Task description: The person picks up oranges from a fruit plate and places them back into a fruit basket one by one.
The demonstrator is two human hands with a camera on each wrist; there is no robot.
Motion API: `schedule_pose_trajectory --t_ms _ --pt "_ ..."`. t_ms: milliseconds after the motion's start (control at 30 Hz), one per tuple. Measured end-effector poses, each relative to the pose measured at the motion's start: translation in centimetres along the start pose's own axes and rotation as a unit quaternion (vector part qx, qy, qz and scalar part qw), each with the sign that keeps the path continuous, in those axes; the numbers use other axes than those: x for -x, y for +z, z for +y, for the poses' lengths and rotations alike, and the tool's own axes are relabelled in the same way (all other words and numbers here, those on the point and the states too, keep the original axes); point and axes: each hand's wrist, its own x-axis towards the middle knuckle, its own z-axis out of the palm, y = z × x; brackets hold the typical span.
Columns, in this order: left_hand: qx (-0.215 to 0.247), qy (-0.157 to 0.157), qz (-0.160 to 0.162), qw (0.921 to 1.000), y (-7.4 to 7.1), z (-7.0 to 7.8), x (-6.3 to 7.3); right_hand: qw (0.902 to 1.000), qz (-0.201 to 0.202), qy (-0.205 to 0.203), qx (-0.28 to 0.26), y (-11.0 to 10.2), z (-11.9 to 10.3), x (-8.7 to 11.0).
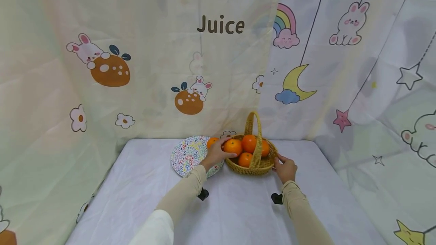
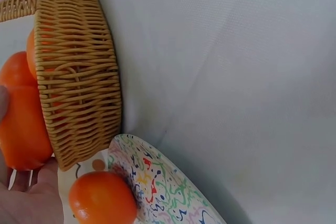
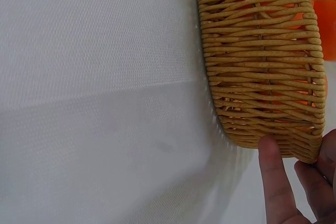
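My left hand (image 1: 217, 153) grips an orange (image 1: 233, 146) at the left rim of the wicker basket (image 1: 235, 168), thumb on the near side and fingers on the far side. Several more oranges (image 1: 249, 143) lie in the basket, under its tall arched handle (image 1: 256, 162). At the basket's right end my right hand (image 1: 285, 168) pinches the rim, with one finger (image 3: 274, 177) reaching against the woven side. To the left, a round plate (image 1: 187, 156) with coloured speckles carries one orange (image 2: 103, 199), partly hidden behind my left hand in the head view.
A white cloth covers the table (image 1: 238, 207), and the basket and plate stand side by side near its back edge. Printed curtains (image 1: 225, 63) hang right behind and along both sides. Dark straps or mounts (image 1: 203, 194) show below both wrists.
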Motion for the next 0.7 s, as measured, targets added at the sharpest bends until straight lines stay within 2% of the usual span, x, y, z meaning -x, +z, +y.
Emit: schedule_pose_trajectory --t_ms 300,500,700 --pt "0.001 -0.004 -0.018 0.9998 0.05 0.03 0.33 0.9999 0.002 0.01 -0.003 0.01 -0.29 0.28" --pt "0.049 -0.001 -0.03 0.9983 -0.07 -0.3 0.5 0.9999 0.005 0.009 0.003 0.03 -0.44 0.41" --pt "0.085 0.001 -0.028 0.9959 -0.67 -0.36 0.9 0.9999 0.008 -0.007 0.006 -0.03 -0.47 0.55"
